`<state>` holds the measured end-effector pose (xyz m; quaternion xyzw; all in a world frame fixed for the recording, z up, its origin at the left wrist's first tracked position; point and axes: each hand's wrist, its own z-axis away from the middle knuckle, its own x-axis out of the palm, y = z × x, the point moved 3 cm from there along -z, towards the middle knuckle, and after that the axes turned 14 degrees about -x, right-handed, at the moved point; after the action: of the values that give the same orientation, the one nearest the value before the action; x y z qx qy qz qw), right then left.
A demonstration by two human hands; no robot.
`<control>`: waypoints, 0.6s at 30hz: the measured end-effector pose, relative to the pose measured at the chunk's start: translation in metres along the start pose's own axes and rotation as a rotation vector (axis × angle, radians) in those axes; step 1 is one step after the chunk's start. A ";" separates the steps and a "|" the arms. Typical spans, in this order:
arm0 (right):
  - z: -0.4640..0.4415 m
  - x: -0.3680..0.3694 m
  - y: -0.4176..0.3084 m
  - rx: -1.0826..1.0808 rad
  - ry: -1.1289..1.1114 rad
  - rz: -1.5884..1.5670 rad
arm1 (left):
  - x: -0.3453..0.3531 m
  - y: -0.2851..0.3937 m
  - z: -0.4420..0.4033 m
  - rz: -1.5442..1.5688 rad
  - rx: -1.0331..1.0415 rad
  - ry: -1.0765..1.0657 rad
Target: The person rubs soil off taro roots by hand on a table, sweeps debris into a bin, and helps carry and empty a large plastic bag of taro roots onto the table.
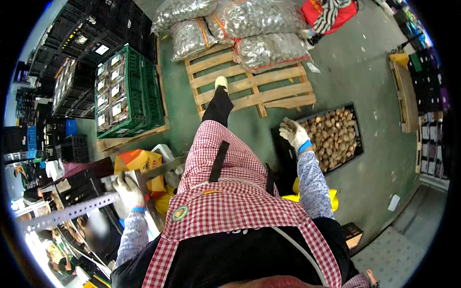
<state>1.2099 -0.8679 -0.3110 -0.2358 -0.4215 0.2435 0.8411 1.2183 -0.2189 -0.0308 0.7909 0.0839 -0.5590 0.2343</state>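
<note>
My left hand [128, 191], in a white work glove, is at the perforated metal rail [89, 206] of a rack on the left, fingers bent over the metal. In a white glove with a blue band at the wrist, my right hand [293, 134] is by the left edge of a black crate [361, 139]. Its fingers are loosely apart with nothing in them. Many small, round, brown root vegetables or bulbs [332, 137] fill the crate; their exact kind I cannot make out. One foot in a pale clog [221, 82] is on a wooden pallet [283, 91].
Clear plastic sacks [261, 21] of round pale produce are piled at the pallet's far end. A green crate [144, 96] of labelled packs stands on the left, beside black crates [89, 33]. A yellow-orange bag [139, 161] lies near the rack. Dark shelving lines the right side.
</note>
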 end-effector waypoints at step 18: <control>-0.668 0.336 0.044 -0.277 0.071 0.178 | 0.185 0.122 -0.129 -0.461 -0.423 -0.182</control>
<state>1.9272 -0.7578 -0.4940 -0.3943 -0.3984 0.2482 0.7901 1.4426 -0.2902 -0.1340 0.6316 0.3536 -0.6361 0.2673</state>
